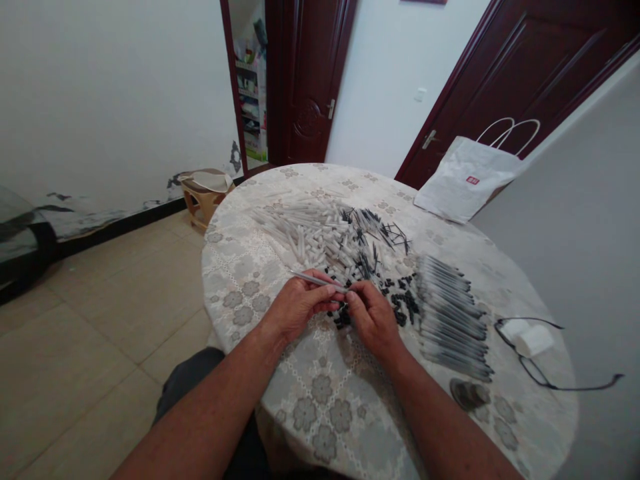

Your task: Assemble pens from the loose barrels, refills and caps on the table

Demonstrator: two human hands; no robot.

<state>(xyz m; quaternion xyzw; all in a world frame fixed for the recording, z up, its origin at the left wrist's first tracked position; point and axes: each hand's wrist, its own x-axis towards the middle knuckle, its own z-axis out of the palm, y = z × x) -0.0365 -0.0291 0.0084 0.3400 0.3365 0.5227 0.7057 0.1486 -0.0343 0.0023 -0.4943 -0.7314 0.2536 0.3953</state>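
Observation:
A slim, clear-grey pen [311, 278] lies slantwise across my left hand [300, 303], its thin tip pointing up and left. Thumb and fingers of that hand are closed around it. My right hand [373, 317] pinches the pen's other end; whether a small part sits between those fingertips is hidden. Just beyond both hands spreads a heap of translucent pen barrels [305, 230]. Small black plugs [403, 303] lie scattered around the right hand, and thin black pieces [367, 227] are mixed into the heap's right side. Finished-looking pens [453, 317] lie stacked in a row to the right.
The round table has a flowered cloth [320, 393]. Eyeglasses [545, 380], a white block-like item [534, 341] and a small dark round object [469, 393] lie at the right. A white paper bag [467, 180] stands at the back right. A stool [200, 200] is beyond the left edge.

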